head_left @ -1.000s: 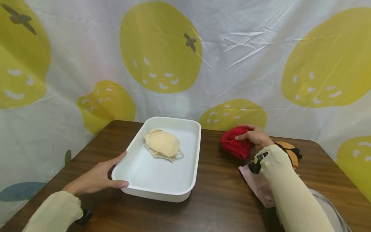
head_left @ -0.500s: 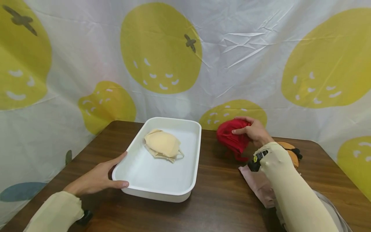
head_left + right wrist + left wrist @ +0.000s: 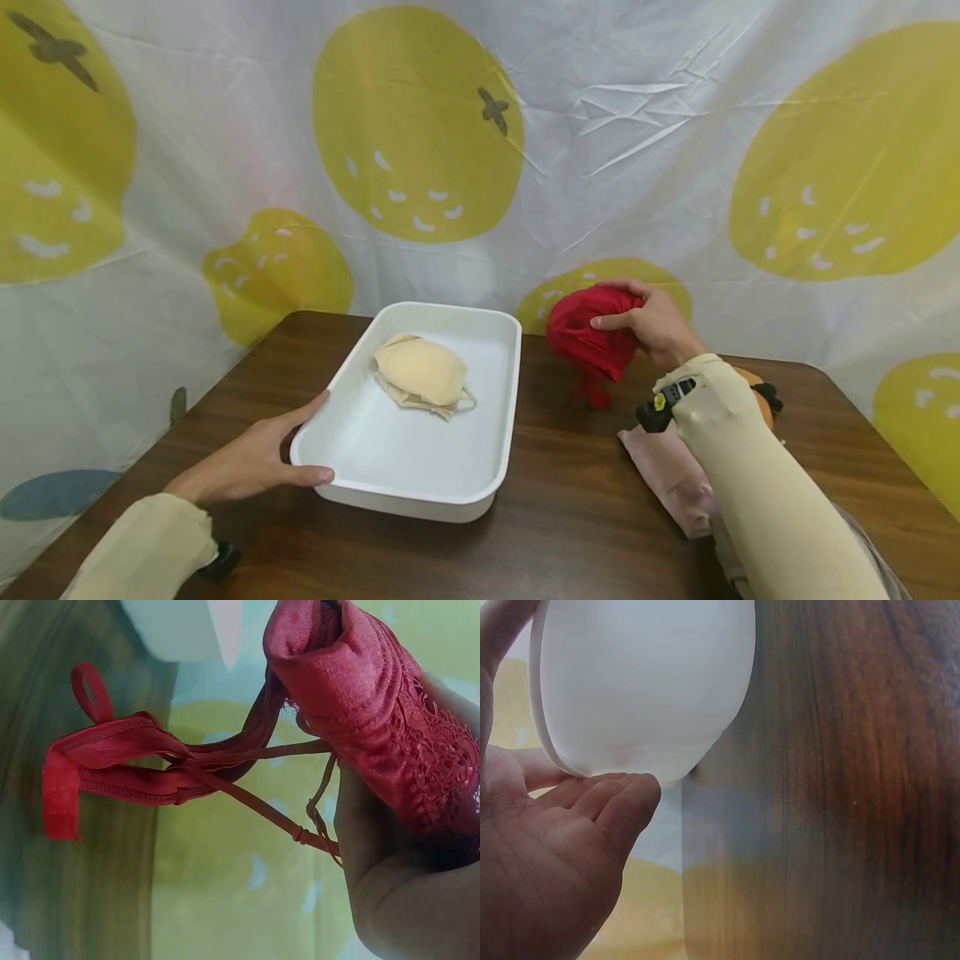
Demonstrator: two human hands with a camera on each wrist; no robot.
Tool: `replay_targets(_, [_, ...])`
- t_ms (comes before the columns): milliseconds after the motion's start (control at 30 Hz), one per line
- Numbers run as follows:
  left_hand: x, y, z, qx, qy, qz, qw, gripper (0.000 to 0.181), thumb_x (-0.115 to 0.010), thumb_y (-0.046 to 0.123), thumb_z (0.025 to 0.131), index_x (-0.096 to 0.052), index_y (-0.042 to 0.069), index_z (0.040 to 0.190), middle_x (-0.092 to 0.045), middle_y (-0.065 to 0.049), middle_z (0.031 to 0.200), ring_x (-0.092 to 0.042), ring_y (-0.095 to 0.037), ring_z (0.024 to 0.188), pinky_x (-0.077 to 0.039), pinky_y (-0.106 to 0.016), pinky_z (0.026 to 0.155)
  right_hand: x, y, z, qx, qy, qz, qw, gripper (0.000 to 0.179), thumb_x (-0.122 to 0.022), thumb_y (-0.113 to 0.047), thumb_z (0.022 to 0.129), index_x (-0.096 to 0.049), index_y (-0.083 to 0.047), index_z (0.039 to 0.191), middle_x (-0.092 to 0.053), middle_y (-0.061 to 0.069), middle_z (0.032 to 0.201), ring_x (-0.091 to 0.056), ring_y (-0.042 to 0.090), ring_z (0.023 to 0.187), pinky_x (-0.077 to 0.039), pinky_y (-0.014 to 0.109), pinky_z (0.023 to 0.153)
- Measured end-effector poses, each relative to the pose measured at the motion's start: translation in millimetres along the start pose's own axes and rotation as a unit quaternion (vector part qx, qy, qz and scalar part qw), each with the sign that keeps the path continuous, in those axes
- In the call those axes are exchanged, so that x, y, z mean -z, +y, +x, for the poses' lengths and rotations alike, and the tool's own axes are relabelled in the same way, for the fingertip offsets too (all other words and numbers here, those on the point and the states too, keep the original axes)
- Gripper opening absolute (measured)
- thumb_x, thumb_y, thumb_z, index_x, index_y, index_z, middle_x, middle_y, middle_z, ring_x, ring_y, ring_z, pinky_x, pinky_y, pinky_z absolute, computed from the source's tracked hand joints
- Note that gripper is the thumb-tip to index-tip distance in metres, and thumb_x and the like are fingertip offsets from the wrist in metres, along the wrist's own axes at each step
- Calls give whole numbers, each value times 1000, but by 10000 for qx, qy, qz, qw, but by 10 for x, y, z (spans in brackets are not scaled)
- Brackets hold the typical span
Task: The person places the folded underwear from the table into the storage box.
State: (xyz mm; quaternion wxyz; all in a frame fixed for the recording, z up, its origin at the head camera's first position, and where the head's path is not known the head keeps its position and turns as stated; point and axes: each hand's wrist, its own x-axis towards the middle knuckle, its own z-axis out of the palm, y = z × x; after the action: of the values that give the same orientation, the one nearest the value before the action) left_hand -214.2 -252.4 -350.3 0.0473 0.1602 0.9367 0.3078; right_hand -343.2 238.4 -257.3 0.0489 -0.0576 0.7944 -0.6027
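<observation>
In the head view my right hand grips a red bra above the table, to the right of a white tray. The right wrist view shows the bra's lace under my fingers, with its straps and hook band dangling loose. My left hand holds the tray's near left corner, thumb over the rim. Seen from the left wrist, curled fingers press against the tray's outer side. Inside the tray lies a folded beige bra.
On the right side of the brown table lies a folded pink cloth item. An orange item with a black part sits behind my right forearm, and grey fabric shows beneath it. A lemon-print curtain hangs behind the table.
My right hand has raised the red bra off the table and moved it left, toward the tray; its straps now hang down. My left hand and the tray have stayed put.
</observation>
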Motion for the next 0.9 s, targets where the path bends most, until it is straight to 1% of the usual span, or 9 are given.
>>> replay_targets(100, [7, -8, -1, -16, 33, 32, 10000, 110, -82, 47, 79, -21, 3, 159, -37, -30, 157, -45, -46, 139, -37, -63, 111, -40, -98, -15, 101, -26, 44, 9999, 64, -77, -7, 86, -51, -20, 143, -58, -4, 116, -64, 7, 92, -60, 25, 73])
replay_targets(200, [4, -13, 3, -46, 47, 41, 10000, 109, -81, 47, 80, -21, 3, 159, -38, -31, 156, -46, -46, 138, -38, -63, 110, -83, -183, -28, 259, -77, 64, 9996, 65, -76, -5, 87, -48, -14, 145, -60, -6, 112, -63, 7, 92, -59, 22, 74])
replay_targets(367, [-6, -11, 11, -48, 54, 31, 10000, 110, -81, 48, 79, -21, 3, 159, -38, -31, 156, -46, -46, 138, -38, -63, 110, -186, -314, -45, 578, -233, 329, 9975, 65, -74, 0, 87, -48, -8, 145, -64, -5, 107, -64, 8, 91, -58, 20, 74])
replay_targets(467, [-10, -16, 12, -46, 57, 25, 10000, 109, -81, 47, 80, -21, 3, 159, -37, -31, 156, -46, -46, 138, -38, -64, 110, -262, -390, -50, 658, -254, 411, 9967, 63, -73, 2, 87, -50, -9, 144, -63, -2, 110, -63, 10, 95, -58, 20, 75])
replay_targets(633, [-16, -17, 11, -68, 114, 32, 9999, 109, -82, 46, 79, -21, 3, 159, -39, -30, 156, -48, -45, 137, -39, -63, 109, -370, -520, -57, 671, -283, 414, 9965, 61, -72, 2, 87, -52, -14, 143, -61, 1, 116, -62, 13, 101, -58, 21, 78])
replay_targets(900, [-4, -14, 8, -65, 153, -4, 9999, 109, -82, 45, 79, -21, 3, 159, -39, -30, 156, -48, -45, 137, -39, -62, 109, -535, -732, -36, 808, -475, 534, 9942, 60, -72, 4, 87, -54, -16, 141, -60, 3, 122, -60, 18, 107, -58, 21, 79])
